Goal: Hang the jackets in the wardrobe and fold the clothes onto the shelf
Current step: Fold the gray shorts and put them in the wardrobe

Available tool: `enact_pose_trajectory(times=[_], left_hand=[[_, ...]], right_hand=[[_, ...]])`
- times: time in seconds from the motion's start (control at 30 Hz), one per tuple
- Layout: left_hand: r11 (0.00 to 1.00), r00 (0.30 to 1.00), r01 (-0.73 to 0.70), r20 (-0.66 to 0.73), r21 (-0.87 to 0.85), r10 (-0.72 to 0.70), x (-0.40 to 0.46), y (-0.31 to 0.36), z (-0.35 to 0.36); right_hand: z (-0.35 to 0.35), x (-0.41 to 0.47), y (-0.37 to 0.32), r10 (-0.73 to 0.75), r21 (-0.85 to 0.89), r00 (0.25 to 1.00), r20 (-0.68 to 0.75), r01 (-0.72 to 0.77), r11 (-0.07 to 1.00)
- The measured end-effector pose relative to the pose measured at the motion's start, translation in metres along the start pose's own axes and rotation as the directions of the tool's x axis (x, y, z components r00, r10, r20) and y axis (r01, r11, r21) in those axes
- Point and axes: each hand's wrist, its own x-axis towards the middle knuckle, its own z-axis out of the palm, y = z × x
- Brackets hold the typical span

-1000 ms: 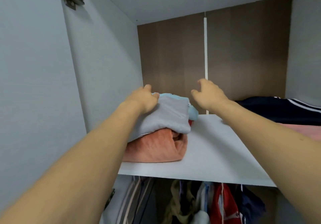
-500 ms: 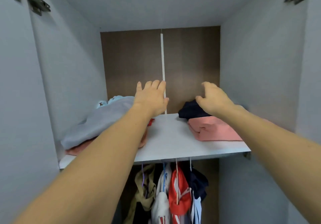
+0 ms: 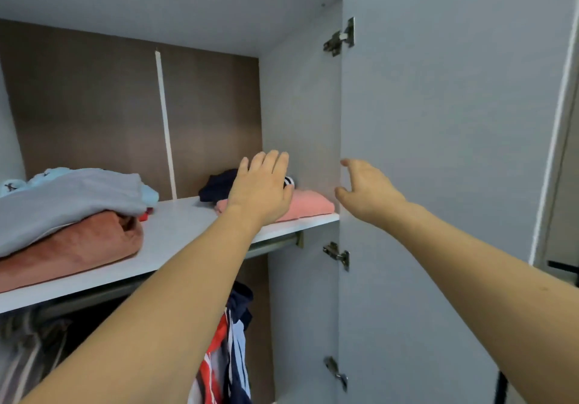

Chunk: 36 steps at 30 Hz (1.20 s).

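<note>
While raised before shelf (image 3: 175, 231): left hand (image 3: 261, 189) flat, fingers straight, holding nothing, in front of pink folded garment (image 3: 308, 204) at right end | right hand (image 3: 366, 192) spread loosely near door (image 3: 438, 153) edge, empty | grey-over-rust pile (image 3: 65, 215) at left end.

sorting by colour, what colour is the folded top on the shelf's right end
Salmon pink, best seen in the head view.

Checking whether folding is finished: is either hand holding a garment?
No, the left hand and right hand are both open and empty.
</note>
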Motion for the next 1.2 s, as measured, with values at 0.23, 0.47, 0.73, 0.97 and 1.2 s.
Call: enact_pose_trajectory(times=[0.23, 0.47, 0.73, 0.97, 1.2], left_hand=[[0.968, 0.961, -0.149, -0.262, -0.200, 0.094, 0.035, 0.155, -0.052], [0.835, 0.814, -0.365, -0.576, -0.411, 0.071, 0.047, 0.345, -0.094], [0.756, 0.818, -0.490, -0.529, -0.435, 0.226, 0.069, 0.555, -0.125], [0.631, 0.748, -0.641, -0.539, -0.438, 0.386, 0.079, 0.744, -0.125], [0.431, 0.664, -0.748, -0.570, -0.505, 0.484, 0.091, 0.964, -0.107]], right_hand=[[-0.125, -0.082, 0.108, 0.007, -0.114, 0.964, -0.265, -0.038, 0.993], [-0.234, -0.178, 0.217, -0.231, -0.343, 0.866, -0.444, 0.074, 0.936], [-0.330, -0.289, 0.372, 0.079, -0.385, 0.879, -0.470, -0.284, 0.878], [-0.389, -0.373, 0.500, 0.239, -0.405, 0.821, -0.518, -0.481, 0.777], [-0.436, -0.478, 0.654, 0.422, -0.414, 0.707, -0.568, -0.688, 0.596]])
